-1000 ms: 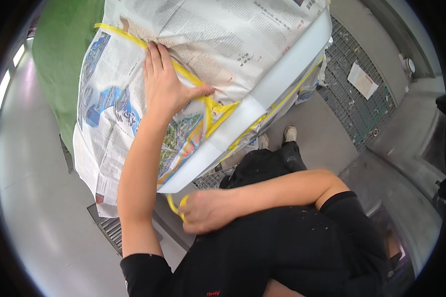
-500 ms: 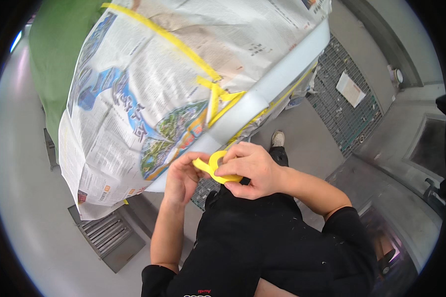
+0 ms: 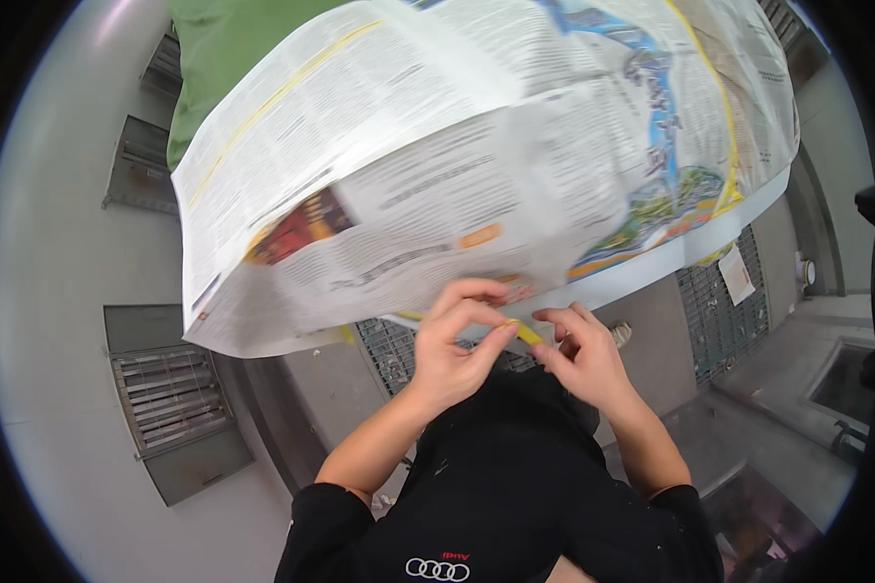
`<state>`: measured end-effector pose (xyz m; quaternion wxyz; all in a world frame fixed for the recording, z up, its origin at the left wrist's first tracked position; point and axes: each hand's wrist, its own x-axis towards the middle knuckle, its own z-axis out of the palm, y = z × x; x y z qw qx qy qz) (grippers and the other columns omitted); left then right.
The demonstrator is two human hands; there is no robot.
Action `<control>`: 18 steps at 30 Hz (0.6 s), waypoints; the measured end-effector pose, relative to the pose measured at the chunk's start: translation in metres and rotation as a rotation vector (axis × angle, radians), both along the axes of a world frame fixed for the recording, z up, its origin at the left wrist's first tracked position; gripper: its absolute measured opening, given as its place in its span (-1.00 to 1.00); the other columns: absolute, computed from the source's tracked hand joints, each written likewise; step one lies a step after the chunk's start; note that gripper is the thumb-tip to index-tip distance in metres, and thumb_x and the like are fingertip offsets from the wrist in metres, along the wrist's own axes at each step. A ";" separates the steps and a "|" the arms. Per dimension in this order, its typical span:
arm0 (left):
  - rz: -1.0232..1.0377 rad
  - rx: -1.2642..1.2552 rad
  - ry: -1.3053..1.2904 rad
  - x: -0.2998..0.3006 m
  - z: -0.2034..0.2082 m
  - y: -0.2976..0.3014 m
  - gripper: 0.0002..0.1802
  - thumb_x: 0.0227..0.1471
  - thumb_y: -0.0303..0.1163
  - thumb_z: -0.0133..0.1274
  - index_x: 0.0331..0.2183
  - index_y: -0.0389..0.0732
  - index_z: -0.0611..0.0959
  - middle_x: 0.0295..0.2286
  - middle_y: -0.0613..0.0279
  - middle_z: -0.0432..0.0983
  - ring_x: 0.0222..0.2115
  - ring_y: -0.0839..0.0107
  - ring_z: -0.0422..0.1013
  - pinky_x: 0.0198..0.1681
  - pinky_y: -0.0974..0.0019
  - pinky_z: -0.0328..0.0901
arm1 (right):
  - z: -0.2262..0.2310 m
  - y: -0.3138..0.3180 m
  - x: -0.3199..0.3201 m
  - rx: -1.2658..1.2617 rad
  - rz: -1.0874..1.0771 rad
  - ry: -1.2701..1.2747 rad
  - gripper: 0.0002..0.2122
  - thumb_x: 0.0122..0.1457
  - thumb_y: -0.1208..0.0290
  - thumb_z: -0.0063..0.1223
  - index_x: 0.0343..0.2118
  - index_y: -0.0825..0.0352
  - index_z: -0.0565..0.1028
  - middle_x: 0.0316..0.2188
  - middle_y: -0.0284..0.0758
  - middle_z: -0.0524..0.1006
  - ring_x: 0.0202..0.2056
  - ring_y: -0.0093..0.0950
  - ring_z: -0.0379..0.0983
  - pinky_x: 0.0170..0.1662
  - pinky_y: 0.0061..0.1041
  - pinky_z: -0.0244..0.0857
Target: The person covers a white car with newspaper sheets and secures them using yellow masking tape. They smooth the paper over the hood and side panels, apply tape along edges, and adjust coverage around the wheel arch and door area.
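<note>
A short stretch of yellow tape [image 3: 527, 333] runs between my hands, just below the edge of a newspaper-covered panel. Thumb and forefinger of my left hand [image 3: 457, 342] pinch its one end. My right hand [image 3: 593, 361] holds the other end at the thumb, its fingers curled; the round of the roll does not show from here. Newspaper sheets [image 3: 437, 194] drape over the panel, partly blurred, their near edge close above my left hand. The pale panel edge [image 3: 642, 277] shows bare to the right. Yellow tape strips [image 3: 724, 194] hold the paper there.
Green covering [image 3: 248, 49] lies beyond the paper at the far left. Floor grating [image 3: 384, 355] is under the panel, with more at right beneath a paper scrap [image 3: 736, 276]. A louvred metal vent [image 3: 170, 400] stands at the left. Grey metal doors are at the right.
My view has swung left along the panel to its newspaper corner. My hands have turned: the roll's face, plain before in my right hand, no longer shows.
</note>
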<state>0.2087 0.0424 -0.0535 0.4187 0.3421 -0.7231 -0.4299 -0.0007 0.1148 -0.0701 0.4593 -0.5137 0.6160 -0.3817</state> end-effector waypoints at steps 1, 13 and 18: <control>-0.010 0.038 -0.037 0.013 0.003 -0.001 -0.90 0.08 -0.63 0.26 -0.36 -0.26 0.66 -0.04 0.09 0.53 -0.04 0.32 0.50 0.07 0.25 0.37 | 0.002 0.000 0.018 -0.086 0.019 0.059 -0.81 0.12 0.47 0.35 -0.23 0.36 0.60 -0.47 -0.31 0.38 -0.60 -0.47 0.43 -0.51 -0.45 0.28; 0.509 0.033 0.519 0.234 0.066 -0.260 -0.72 0.27 -0.40 0.20 -0.05 -0.35 0.64 -0.13 0.24 0.59 -0.10 0.52 0.43 0.06 0.41 0.28 | 0.028 0.087 0.105 -0.535 0.020 0.208 -0.86 0.00 0.60 0.40 -0.47 0.31 0.58 -0.67 -0.37 0.39 -0.70 -0.45 0.31 -0.61 -0.46 0.14; 0.657 0.135 0.333 0.273 0.098 -0.307 -0.74 0.17 -0.37 0.32 -0.18 -0.29 0.63 -0.23 0.27 0.57 -0.21 0.50 0.43 -0.07 0.38 0.32 | 0.011 0.094 0.115 -0.528 0.054 0.106 -0.86 0.03 0.57 0.42 -0.46 0.31 0.59 -0.68 -0.35 0.39 -0.69 -0.42 0.34 -0.61 -0.44 0.17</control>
